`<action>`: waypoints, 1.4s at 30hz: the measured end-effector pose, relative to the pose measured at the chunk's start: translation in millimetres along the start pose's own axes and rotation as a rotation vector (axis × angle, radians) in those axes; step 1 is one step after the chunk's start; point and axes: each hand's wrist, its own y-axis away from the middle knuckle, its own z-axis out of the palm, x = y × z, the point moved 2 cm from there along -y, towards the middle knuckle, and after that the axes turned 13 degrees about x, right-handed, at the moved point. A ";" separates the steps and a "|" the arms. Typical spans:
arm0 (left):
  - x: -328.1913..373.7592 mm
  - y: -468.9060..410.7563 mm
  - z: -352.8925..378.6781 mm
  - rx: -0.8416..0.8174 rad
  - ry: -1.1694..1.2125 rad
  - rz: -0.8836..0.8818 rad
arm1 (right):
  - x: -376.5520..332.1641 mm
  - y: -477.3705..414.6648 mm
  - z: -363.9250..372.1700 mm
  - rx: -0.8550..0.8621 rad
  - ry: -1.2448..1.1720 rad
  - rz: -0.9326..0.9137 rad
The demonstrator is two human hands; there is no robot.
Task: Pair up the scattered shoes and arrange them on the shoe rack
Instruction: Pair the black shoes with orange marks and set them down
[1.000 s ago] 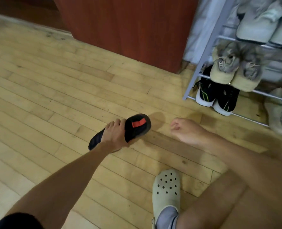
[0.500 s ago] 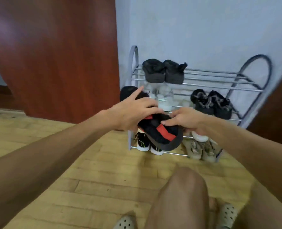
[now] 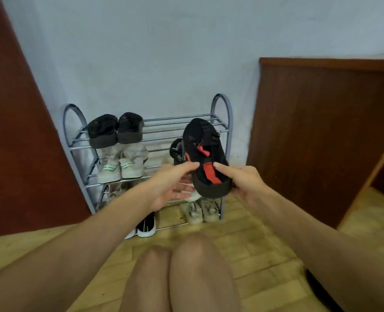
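A black sandal with red straps [image 3: 200, 140] is held heel-up in front of the right half of the grey metal shoe rack [image 3: 222, 109]. A second matching sandal seems pressed behind it. My left hand [image 3: 173, 188] holds its left side, thumb on top. My right hand [image 3: 242, 183] grips the toe end. On the rack's top tier at the left sits a black pair [image 3: 115, 130]. Below it is a beige pair with mint stripes [image 3: 121, 165]. Black shoes [image 3: 175, 149] on the second tier are half hidden by the sandal.
At the rack's bottom are black sneakers with white soles [image 3: 147, 224] and beige sneakers [image 3: 201, 211]. Red-brown wooden panels stand to the left [image 3: 18, 131] and right [image 3: 321, 131] of the rack. My knees [image 3: 186, 266] are over the wooden floor [image 3: 254, 244].
My left hand lifted the black sandal off the floor, and my right hand joined it. The view rose to the rack, and the sandal moved to the rack's right side.
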 end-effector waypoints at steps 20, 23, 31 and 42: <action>-137.6 -21.5 297.5 -0.088 -0.178 -0.378 | 210.3 -64.6 -323.2 0.289 0.399 0.266; -170.0 -30.4 319.8 -0.122 -0.219 -0.416 | 276.1 -56.2 -385.4 0.301 0.965 0.278; -234.7 -43.4 316.8 -0.173 -0.384 -0.463 | 369.0 -42.8 -450.8 0.350 1.165 0.540; -248.7 -23.9 314.1 -0.098 -0.243 -0.541 | 424.5 -18.4 -418.8 0.614 0.621 0.704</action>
